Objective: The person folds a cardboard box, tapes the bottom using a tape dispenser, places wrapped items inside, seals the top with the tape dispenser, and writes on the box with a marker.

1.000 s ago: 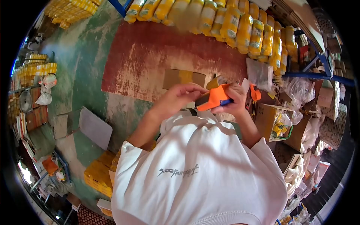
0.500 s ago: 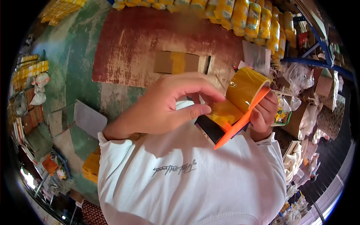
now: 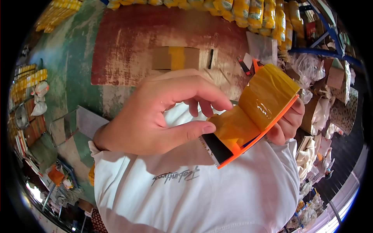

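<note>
My right hand (image 3: 288, 121) grips an orange tape dispenser (image 3: 248, 147) from its far side, most of the fingers hidden behind it. A wide roll of yellow tape (image 3: 272, 95) sits on the dispenser, and a strip of tape runs from it toward the black plate (image 3: 217, 146) with the toothed edge. My left hand (image 3: 167, 116) is at the strip's free end, thumb and fingers curved and apart. The thumb tip is beside the tape edge; whether it touches is unclear. Both hands are in front of the white shirt.
Beyond the hands, a cardboard box (image 3: 161, 58) with yellow tape lies on a worn red board (image 3: 124, 46). A black stick-like item (image 3: 210, 58) and a red-and-black cutter (image 3: 243, 66) are near it. Wrapped yellow packs (image 3: 256, 17) line the back; blue shelving (image 3: 326, 52) stands right.
The dispenser has turned so the tape roll faces me more, and it has shifted slightly right. My left hand has moved a little left and down, with its fingers still apart.
</note>
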Motion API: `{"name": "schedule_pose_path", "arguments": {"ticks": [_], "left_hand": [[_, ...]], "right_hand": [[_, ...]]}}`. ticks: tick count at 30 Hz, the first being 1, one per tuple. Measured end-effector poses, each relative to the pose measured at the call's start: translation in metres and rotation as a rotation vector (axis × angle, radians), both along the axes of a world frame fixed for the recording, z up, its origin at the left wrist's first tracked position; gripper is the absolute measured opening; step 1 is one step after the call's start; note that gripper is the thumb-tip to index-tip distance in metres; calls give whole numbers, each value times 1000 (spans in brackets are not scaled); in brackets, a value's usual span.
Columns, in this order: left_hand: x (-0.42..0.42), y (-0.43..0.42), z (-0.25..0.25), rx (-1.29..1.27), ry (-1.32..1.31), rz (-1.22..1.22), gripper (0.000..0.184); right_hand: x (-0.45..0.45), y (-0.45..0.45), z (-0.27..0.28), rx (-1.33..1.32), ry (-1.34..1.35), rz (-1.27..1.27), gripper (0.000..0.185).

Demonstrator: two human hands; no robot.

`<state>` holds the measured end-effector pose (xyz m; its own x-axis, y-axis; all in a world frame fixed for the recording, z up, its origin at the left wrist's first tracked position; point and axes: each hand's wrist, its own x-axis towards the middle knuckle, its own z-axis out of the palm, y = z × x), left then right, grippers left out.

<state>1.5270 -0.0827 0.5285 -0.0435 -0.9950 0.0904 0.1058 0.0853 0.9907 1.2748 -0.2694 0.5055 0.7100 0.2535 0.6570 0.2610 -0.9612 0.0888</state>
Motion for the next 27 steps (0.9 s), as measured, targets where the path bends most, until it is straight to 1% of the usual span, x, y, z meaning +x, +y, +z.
{"name": "schedule_pose_path", "arguments": {"ticks": [1,2,3,5,8,11,16,20,21,22,26,27], "left_hand": [[-2,0,1,5,-4,5,31],[-3,0,2,11,-7,11,31],[-5,0,4,17,-11,17,31],[-8,1,11,55,-56,35,32],[-9,3,22,86,-124,48,34],[-15,5,24,72,-102,93,35],[-12,3,23,-98,-147,86,33],[-16,-3,6,-279,-48,59,25],[-16,-3,6,-281,-66,63,24],[-16,-3,6,-283,-84,67,25],[-19,-1,8,-180,-250,156,41],[-22,-1,8,-155,-268,174,44]], "right_hand": [[-1,1,2,-16,-4,-9,32],[5,5,8,-31,-19,-24,22],[7,8,10,-29,-40,-42,17],[10,14,14,-6,-89,-84,12],[9,16,12,11,-160,-108,11],[9,13,10,-26,-254,-85,11],[9,-2,4,-107,-437,-46,12],[4,-2,6,-160,-542,-25,13],[4,-5,8,-177,-549,-22,13],[11,-12,8,-208,-581,37,12],[6,-8,8,-208,-511,7,13],[10,-9,6,-218,-544,5,14]]}}
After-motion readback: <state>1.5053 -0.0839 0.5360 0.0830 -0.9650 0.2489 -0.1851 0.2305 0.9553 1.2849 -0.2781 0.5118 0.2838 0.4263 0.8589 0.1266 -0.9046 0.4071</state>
